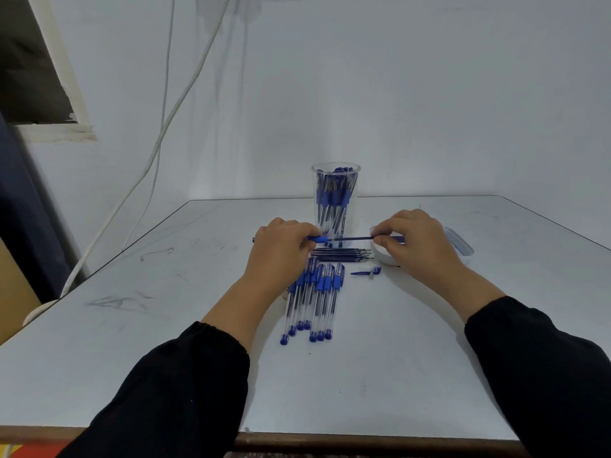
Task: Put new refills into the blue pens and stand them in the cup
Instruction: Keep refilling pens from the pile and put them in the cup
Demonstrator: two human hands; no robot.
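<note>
- Hands meet over the middle of the pale grey tabletop (165, 325), both arms in black sleeves (185, 385).
- Left hand (281, 246) is closed around the clear barrel of one blue pen (319, 239), held level; its blue grip section shows just past the fingers and its end cap sticks out on the far side of the hand.
- Right hand (413, 239) pinches one thin dark refill (355, 239) between thumb and fingertips; the refill lies in line with the pen, its left end at the pen's open mouth.
- Clear plastic cup (335, 200) stands upright near the far edge of the tabletop, just behind the held pen, packed with blue pens standing in it; too crowded to count.
- Seven clear-barrelled blue pens (314, 302) lie side by side in a row near the middle, between the two forearms, end caps toward the near edge.
- Bundle of loose dark refills (342, 254) lies crosswise just beyond that row, tips pointing right; their number cannot be told.
- One white shallow dish (383, 256) sits under the right hand, partly hidden, with a clear lid (459, 241) touching its right side.
- One blue pen cap (365, 272) lies apart, just right of the row.
</note>
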